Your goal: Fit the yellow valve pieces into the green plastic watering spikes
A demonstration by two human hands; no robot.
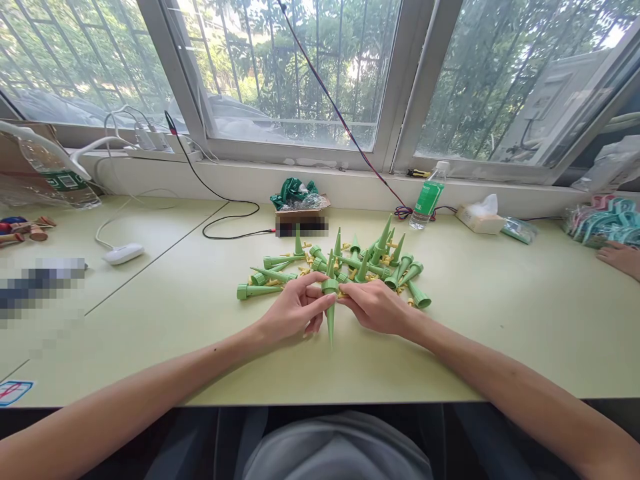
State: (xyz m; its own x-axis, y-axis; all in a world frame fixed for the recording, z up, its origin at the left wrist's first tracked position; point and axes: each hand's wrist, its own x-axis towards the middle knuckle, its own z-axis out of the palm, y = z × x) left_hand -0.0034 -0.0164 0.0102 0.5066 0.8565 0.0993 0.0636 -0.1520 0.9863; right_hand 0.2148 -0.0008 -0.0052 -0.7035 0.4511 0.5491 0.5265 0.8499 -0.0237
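A green plastic watering spike [331, 320], point down, is held between the thumb and fingers of my left hand [299, 303] above the near part of the table. Close against its collar, on the other side, are the pinched fingertips of my right hand [377, 303]. A bit of yellow shows by those fingertips, but what they grip is mostly hidden. Just beyond both hands lies a loose pile of similar green spikes [260, 291], some standing point up and others on their sides. Small yellow valve-like pieces [303, 270] are scattered among them.
Behind the pile stand a small open box [302, 207] and a water bottle [428, 200]. A tissue box [480, 217] is farther right, near hangers [605, 220] and another person's hand [620, 259]. A white device [124, 253] with a cable lies left. The table edge [320, 403] is close to me.
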